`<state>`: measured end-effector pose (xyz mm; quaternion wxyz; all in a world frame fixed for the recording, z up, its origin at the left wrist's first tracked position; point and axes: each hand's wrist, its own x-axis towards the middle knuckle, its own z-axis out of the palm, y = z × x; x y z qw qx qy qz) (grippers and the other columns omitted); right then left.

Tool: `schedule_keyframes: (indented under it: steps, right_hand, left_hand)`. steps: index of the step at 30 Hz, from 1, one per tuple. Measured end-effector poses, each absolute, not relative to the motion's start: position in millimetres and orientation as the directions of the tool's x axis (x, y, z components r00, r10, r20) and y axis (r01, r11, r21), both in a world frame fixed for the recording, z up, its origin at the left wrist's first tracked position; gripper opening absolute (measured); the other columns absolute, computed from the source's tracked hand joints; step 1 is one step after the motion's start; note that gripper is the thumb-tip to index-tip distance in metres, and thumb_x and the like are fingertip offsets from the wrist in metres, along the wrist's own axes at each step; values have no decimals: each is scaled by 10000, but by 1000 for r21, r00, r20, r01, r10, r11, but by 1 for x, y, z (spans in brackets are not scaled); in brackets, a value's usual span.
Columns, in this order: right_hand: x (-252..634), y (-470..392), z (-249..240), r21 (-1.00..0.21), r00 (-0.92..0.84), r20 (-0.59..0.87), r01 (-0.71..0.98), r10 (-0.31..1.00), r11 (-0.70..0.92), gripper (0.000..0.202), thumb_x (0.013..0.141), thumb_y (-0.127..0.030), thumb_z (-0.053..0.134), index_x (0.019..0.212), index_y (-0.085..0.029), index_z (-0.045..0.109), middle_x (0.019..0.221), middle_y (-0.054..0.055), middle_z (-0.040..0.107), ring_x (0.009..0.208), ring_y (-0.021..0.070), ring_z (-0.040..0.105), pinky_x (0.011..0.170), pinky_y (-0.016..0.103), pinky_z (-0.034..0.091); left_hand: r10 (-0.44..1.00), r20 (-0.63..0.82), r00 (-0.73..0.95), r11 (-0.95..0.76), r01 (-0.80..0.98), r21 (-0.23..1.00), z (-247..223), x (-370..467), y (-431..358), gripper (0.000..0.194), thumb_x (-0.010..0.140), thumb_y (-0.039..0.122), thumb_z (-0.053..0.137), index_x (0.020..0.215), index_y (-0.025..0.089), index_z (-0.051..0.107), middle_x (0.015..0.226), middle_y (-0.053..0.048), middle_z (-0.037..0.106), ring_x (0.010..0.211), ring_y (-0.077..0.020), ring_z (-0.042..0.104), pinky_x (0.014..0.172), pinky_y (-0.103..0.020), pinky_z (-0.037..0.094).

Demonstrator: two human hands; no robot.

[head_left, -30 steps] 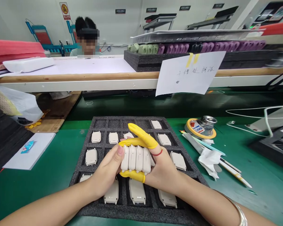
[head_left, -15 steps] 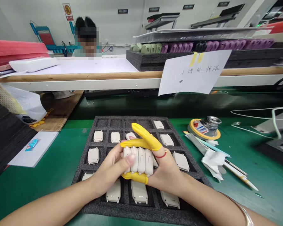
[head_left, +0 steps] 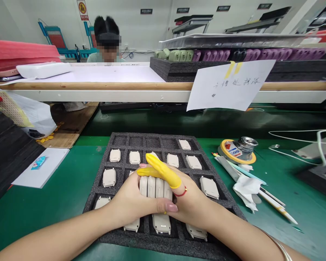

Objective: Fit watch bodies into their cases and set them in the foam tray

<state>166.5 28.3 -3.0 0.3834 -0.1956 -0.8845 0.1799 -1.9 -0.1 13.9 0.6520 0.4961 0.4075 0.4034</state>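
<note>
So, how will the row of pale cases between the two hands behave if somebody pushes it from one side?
The row of pale cases would probably shift as separate pieces, since seams show between them. Each looks stiff and smooth, so it may slide rather than bend. The left hand and right hand wrap the row, which likely limits slipping.

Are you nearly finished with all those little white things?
If the foam tray is being filled, its second-farthest row looks done: each slot holds a white case. Left hand and right hand clasp four more cases. Four farthest-row slots look unfilled.
</note>
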Motion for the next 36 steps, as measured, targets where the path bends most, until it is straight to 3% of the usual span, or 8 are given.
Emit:
schedule_keyframes:
  steps: [4,7,9,15,23,25,30,36]
  right_hand:
    - [166,23,9,-611,-601,556,173,575,772,872,818,-268,762,1555,-286,297,1519,118,484,1427,301,428,1197,508,345]
    - [164,21,19,-860,-585,400,26,706,509,583,894,-399,700,1439,-309,513,1464,68,556,1356,276,516,1133,444,438]
    - [160,22,21,-939,-556,314,-66,770,336,370,953,-423,621,1309,-325,643,1369,35,642,1281,250,585,1107,425,462]
    - [149,24,17,-955,-432,294,-97,853,280,235,951,-453,618,1047,-316,784,1246,21,719,1232,254,610,1121,450,418]
    - [148,18,10,-996,-226,44,-91,973,24,566,791,-788,576,929,-281,786,1023,64,761,1044,317,677,980,502,525]
    - [149,19,10,-993,-265,77,-108,961,50,543,781,-763,618,970,-280,781,1111,66,745,1102,315,657,1028,501,496]
    - [151,21,19,-979,-515,202,-78,833,189,385,765,-453,823,1097,-268,761,1258,73,691,1219,271,610,1119,454,437]
    - [151,22,17,-981,-484,182,-38,856,188,357,871,-565,673,1057,-284,788,1283,60,696,1223,275,616,1128,476,426]
  left_hand:
    - [962,-175,209,200,-103,974,14,-2,-1,611,511,213,950,1043,191,651,989,-20,746,991,-253,689,891,-353,548]
    - [963,-175,205,201,-111,973,15,-1,-1,523,525,233,942,965,178,665,899,-14,743,898,-247,708,821,-344,573]
    - [970,-131,207,154,-99,983,18,1,0,477,561,218,922,971,194,681,933,-5,757,916,-237,717,819,-320,580]
    - [978,54,202,-52,-16,999,24,5,0,409,682,196,856,1062,269,724,1118,46,764,1092,-187,693,991,-266,527]
    - [967,-118,227,133,-54,990,25,6,-2,351,617,232,882,931,215,724,910,17,789,916,-219,737,814,-287,606]
    - [972,-104,212,118,-58,991,25,5,-2,389,604,206,882,960,217,725,949,18,788,943,-217,729,836,-281,594]
    - [973,-67,221,74,-23,997,20,6,1,292,619,100,779,894,188,737,877,15,777,832,-203,718,717,-255,578]
    - [950,-166,266,183,-42,982,18,4,0,382,576,162,859,934,217,734,914,12,790,896,-236,729,783,-303,597]
